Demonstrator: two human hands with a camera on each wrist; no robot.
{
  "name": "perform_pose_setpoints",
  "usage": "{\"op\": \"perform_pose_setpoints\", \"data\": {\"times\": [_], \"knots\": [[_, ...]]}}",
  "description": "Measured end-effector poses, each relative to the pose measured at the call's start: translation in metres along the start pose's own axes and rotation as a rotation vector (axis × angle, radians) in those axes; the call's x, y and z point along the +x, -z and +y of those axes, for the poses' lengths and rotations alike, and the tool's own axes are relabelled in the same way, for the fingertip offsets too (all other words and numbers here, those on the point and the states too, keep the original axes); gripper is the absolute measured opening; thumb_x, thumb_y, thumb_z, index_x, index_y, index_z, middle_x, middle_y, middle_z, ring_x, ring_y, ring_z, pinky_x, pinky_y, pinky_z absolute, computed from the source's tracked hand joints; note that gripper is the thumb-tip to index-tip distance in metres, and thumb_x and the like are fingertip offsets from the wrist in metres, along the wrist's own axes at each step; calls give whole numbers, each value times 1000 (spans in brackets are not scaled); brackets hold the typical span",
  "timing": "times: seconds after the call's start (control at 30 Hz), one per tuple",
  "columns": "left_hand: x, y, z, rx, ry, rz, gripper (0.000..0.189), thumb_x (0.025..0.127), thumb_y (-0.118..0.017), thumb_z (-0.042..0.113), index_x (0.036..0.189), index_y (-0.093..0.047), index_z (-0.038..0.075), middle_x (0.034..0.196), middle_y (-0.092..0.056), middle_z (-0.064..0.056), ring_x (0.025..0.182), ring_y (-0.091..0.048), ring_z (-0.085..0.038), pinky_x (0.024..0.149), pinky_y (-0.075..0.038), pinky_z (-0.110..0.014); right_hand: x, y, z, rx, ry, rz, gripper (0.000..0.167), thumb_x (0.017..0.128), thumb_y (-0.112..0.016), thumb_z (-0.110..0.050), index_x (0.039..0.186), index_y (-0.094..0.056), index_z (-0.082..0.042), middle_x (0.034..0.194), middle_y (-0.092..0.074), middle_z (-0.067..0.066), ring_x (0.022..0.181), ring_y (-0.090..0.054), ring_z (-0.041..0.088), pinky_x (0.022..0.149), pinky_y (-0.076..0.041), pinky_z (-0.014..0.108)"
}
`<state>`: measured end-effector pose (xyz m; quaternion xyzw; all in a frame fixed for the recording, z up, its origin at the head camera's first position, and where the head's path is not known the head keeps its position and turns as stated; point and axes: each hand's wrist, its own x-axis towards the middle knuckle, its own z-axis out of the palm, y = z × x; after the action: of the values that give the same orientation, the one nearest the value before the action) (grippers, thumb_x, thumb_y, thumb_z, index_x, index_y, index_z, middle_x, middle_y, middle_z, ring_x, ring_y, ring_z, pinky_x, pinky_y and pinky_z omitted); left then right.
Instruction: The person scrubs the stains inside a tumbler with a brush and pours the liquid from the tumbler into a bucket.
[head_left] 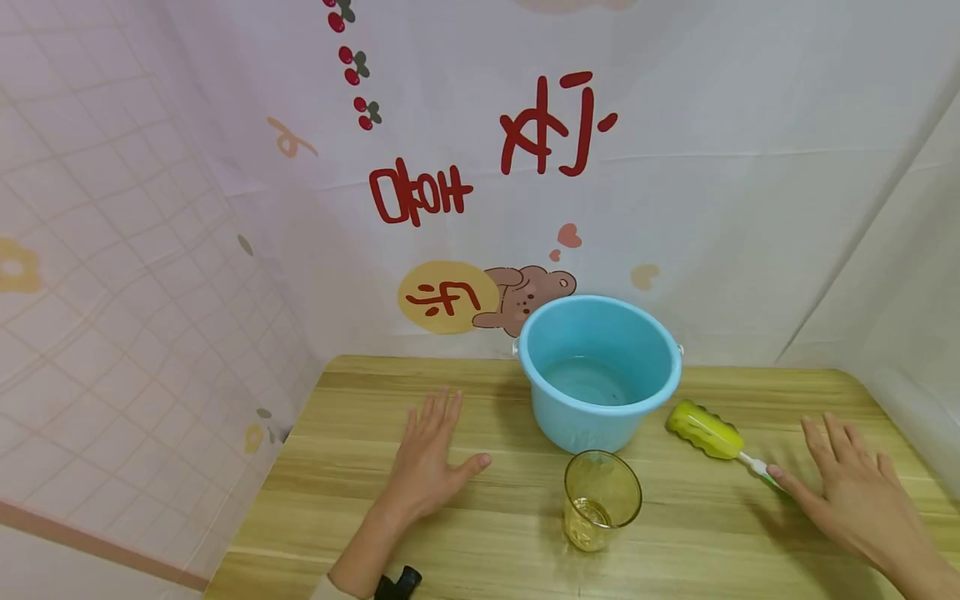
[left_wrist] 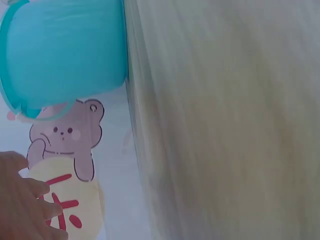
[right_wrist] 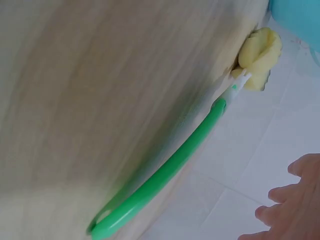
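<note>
My left hand point(head_left: 429, 467) is at the left of the wooden table, fingers straight and spread, holding nothing. At the right, my right hand point(head_left: 862, 492) has its fingers extended over the handle end of a sponge bottle brush point(head_left: 707, 430). The brush has a yellow-green sponge head and, in the right wrist view, a long green handle point(right_wrist: 165, 175); no fingers wrap it there. Between the hands stands a yellowish clear glass point(head_left: 602, 500), upright, with some liquid at its bottom. Behind the glass is a light blue bucket point(head_left: 585, 425) with what looks like water inside.
The wood-grain table point(head_left: 495, 542) meets a white printed cloth point(head_left: 735, 233) behind the bucket. Another cloth with a grid pattern point(head_left: 135, 275) hangs at the left. A black strap point(head_left: 399, 583) shows at my left wrist.
</note>
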<state>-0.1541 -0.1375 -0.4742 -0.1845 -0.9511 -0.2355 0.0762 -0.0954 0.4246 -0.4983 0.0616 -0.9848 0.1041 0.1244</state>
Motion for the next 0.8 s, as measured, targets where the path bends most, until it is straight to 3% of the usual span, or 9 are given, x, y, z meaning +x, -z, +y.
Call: {"op": "perform_pose_setpoints", "data": {"times": [0.13,0.23,0.5,0.57,0.67,0.73,0.8], "knots": [[-1,-3,4,-116,-32,43,104,95,-57,74,168,-17,14,173,-12,-13,159,-9,-34,126,-5,-60,-3,0,1,2,-16,-13,96,104,-62,-47,163,-9,7,165,0,39,154,14,50,115,18,70],[-1,-5,7,-205,-53,70,103,95,-56,75,168,-17,14,173,-16,-11,159,-11,-32,125,-8,-61,-5,-1,1,-3,-23,-21,95,105,-60,-47,163,-7,7,163,-1,41,152,8,56,114,11,76],[-6,-9,19,-432,-85,73,103,93,-68,65,167,-23,9,172,-22,-7,159,-17,-30,125,-10,-62,-11,-2,2,32,-37,-8,95,104,-62,-44,164,-7,5,163,-6,41,151,-4,59,111,-6,82],[-6,-11,21,-452,-107,81,102,92,-69,64,166,-25,8,172,-24,-7,158,-20,-31,125,-11,-63,-11,0,3,22,-44,-11,96,103,-64,-44,164,-9,6,162,-12,43,145,-17,64,105,-19,83],[-7,-13,25,-470,-129,105,102,90,-71,63,165,-28,8,171,-27,-7,156,-26,-34,124,-12,-65,-10,3,5,4,-59,-48,95,103,-65,-46,164,-12,6,157,-25,43,128,-38,70,86,-37,82],[-7,-16,28,-492,-131,112,103,89,-71,65,165,-30,10,170,-29,-7,155,-28,-35,123,-13,-66,-9,4,6,-4,-69,-77,94,102,-66,-46,163,-16,6,152,-33,42,116,-45,71,75,-41,80],[-7,-18,31,-510,-130,109,105,87,-69,71,165,-31,11,169,-30,-7,154,-30,-35,124,-14,-65,-9,4,8,-1,-82,-103,92,102,-66,-47,162,-20,6,148,-37,41,115,-47,70,72,-42,80]]}}
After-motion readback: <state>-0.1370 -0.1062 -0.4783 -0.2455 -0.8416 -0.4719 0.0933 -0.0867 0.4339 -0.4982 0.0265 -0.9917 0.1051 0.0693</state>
